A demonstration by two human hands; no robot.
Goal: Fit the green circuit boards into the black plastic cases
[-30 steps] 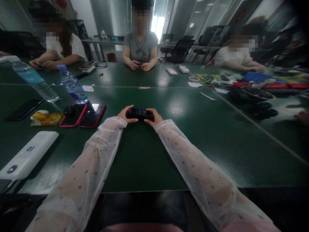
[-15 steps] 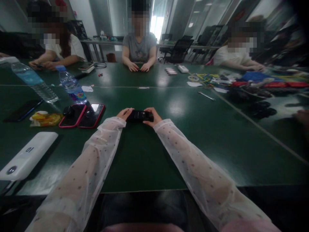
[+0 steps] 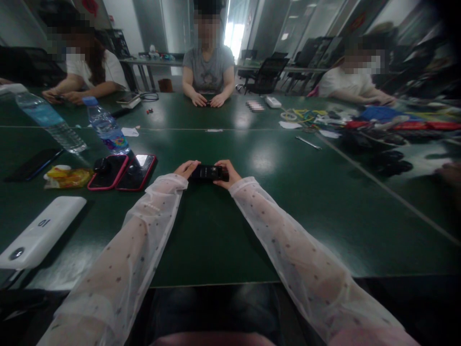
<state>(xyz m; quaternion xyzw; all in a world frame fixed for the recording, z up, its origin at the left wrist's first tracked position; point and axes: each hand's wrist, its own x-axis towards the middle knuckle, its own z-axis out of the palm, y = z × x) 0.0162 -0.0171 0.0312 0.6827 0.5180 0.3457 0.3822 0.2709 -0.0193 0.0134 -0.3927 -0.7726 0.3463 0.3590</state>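
Both my hands hold a small black device with a lit screen (image 3: 207, 173) sideways, low over the green table. My left hand (image 3: 186, 169) grips its left end, and my right hand (image 3: 224, 173) is closed round the right end with the thumb along the near edge. Small light marks show on the screen, too small to read. Sheer white dotted sleeves cover both forearms. Whether the device rests on the table or is just above it, I cannot tell.
Left of my hands lie two red-edged phones (image 3: 136, 174), a yellow packet (image 3: 68, 178) and a white power bank (image 3: 45, 230). Two water bottles (image 3: 106, 127) lean behind them. A wrench (image 3: 308, 142) and a pile of cables (image 3: 306, 117) lie right. Several people sit around the table.
My hands and the device stay in place. The light marks on the device's screen look slightly different.
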